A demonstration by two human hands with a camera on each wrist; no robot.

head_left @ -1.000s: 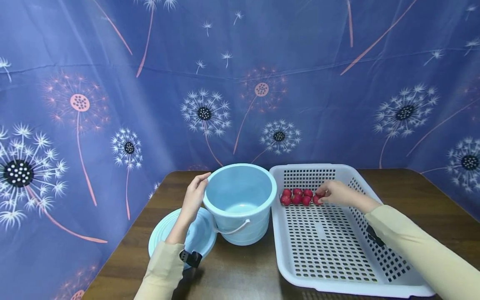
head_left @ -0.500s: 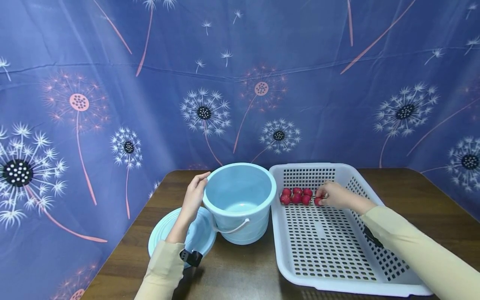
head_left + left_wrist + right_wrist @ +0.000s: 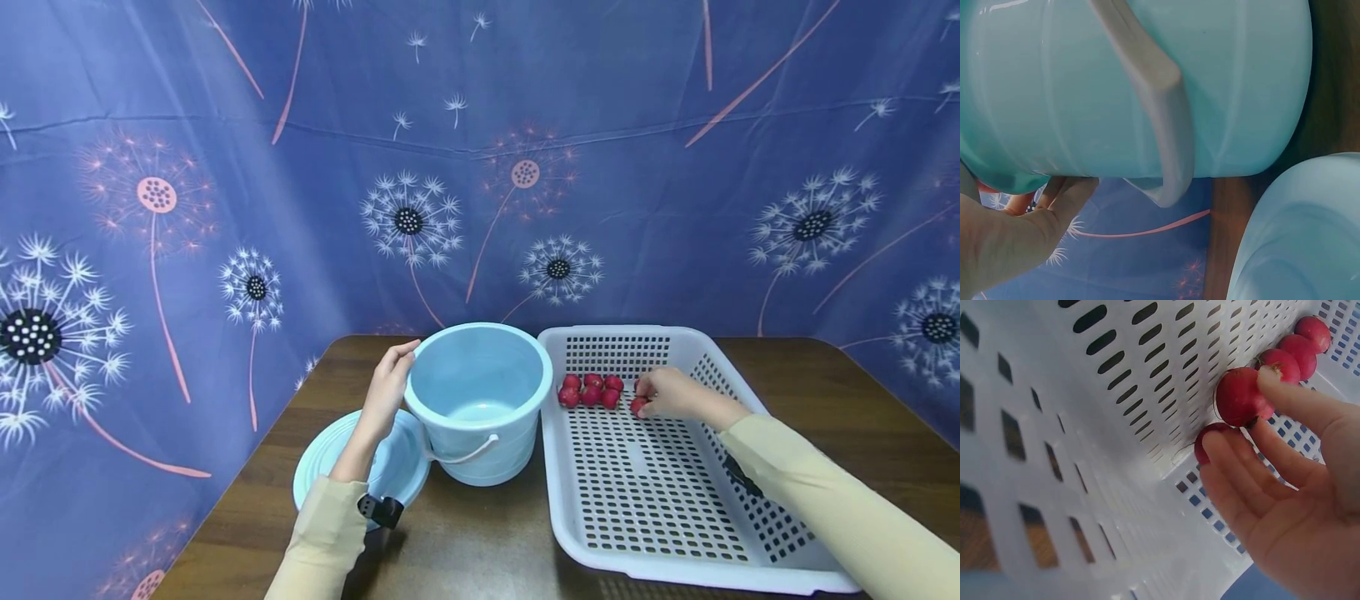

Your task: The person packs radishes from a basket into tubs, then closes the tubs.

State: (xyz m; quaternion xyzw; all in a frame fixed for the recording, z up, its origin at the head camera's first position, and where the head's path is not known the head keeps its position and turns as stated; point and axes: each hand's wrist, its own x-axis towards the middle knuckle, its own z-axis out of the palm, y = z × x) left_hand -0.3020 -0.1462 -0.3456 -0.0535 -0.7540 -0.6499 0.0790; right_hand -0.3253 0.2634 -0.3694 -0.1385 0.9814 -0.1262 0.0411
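Observation:
In the head view, my right hand reaches into the white basket and holds a red radish. The right wrist view shows this radish pinched between thumb and fingers, with another radish partly hidden behind the fingers. Several more radishes lie grouped at the basket's far left. My left hand holds the left rim of a light blue bucket. From the left wrist, the fingers lie against the bucket's side, below its rim.
A light blue lid lies on the wooden table, left of the bucket and partly under my left forearm. The bucket's white handle hangs down at its front. A patterned blue cloth hangs behind the table.
My right hand has drawn one radish slightly right and nearer, away from the group, so a gap now shows. The left hand stays at the bucket's rim.

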